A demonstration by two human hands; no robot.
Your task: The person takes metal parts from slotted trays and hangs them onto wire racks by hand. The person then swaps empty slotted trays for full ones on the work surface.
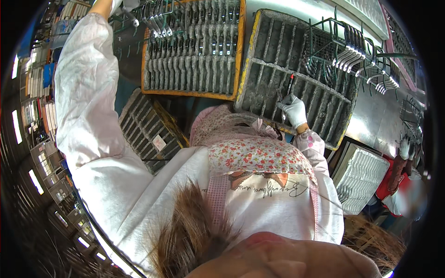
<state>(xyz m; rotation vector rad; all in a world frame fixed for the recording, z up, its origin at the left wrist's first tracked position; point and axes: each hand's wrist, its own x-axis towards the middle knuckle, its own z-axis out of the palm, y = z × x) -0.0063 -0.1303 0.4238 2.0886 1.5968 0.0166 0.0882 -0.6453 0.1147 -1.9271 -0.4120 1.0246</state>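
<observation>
My right hand (293,111), in a white glove, rests on a grey slotted tray (273,51) with a yellow rim. It grips a thin dark tool with a red tip (290,85) that points up over the slots. My left arm in a white sleeve stretches to the top left. My left hand (116,5) is mostly cut off at the frame edge beside a green wire rack with hanging metal pieces (155,23); its fingers are hidden. An orange-rimmed tray (240,51) holding several rows of metal parts lies between the hands.
A dark slotted tray (148,127) leans at lower left. Another green wire rack with shiny metal hooks (354,53) stands at upper right. A white ribbed tray (359,173) sits at right, next to another person's gloved hand (404,147).
</observation>
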